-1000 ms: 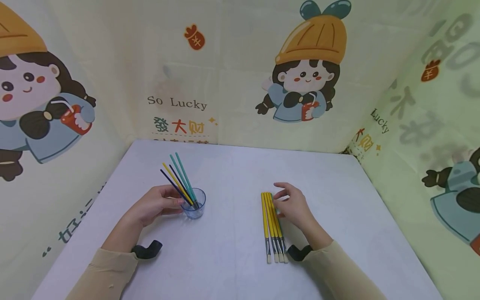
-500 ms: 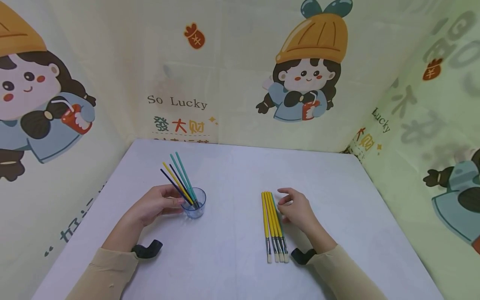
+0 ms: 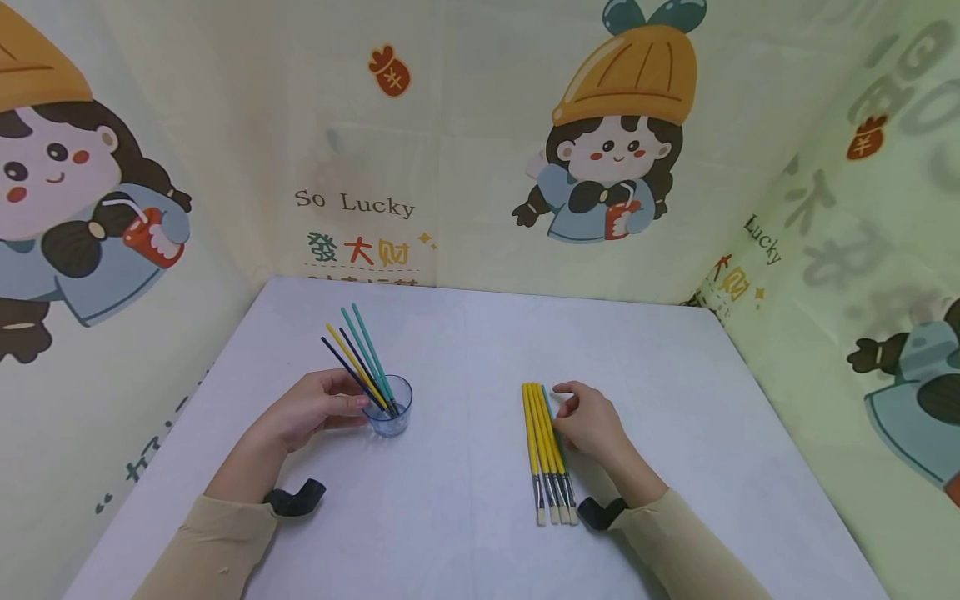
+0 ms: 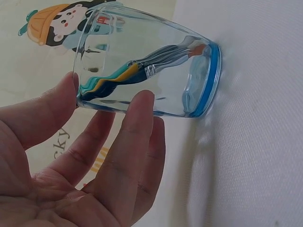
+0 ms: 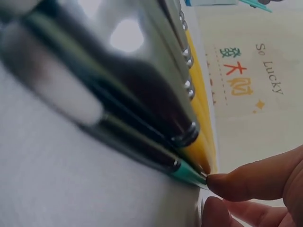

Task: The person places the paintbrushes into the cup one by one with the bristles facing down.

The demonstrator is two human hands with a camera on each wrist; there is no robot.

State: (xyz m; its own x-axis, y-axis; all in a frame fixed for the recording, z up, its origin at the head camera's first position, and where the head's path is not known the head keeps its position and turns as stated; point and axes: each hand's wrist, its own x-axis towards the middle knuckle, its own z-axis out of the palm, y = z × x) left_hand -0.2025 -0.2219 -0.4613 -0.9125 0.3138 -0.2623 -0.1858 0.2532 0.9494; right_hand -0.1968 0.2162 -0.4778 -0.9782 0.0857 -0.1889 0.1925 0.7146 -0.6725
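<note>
My left hand (image 3: 326, 407) holds a clear glass (image 3: 390, 427) with a blue base, standing upright on the table. Several thin paintbrushes (image 3: 366, 346) with teal, yellow and dark blue handles lean leftward inside it, bristles down. In the left wrist view my thumb is at the rim of the glass (image 4: 175, 85) and the fingers lie along its side. Right of centre, several yellow-handled paintbrushes (image 3: 535, 429) lie side by side, bristles toward me. At their right edge my right hand (image 3: 592, 423) pinches a green-handled paintbrush (image 5: 187, 174) between thumb and finger, low against the tabletop.
A white-covered table (image 3: 457, 500) spans the space, with patterned cloth walls (image 3: 480, 167) behind and at both sides. Black curved pieces (image 3: 297, 498) project from both beige sleeves.
My right hand first drew back slightly from the row of brushes, then came in again, thumb and finger closing at the green handle. The left hand and the glass stay in place.
</note>
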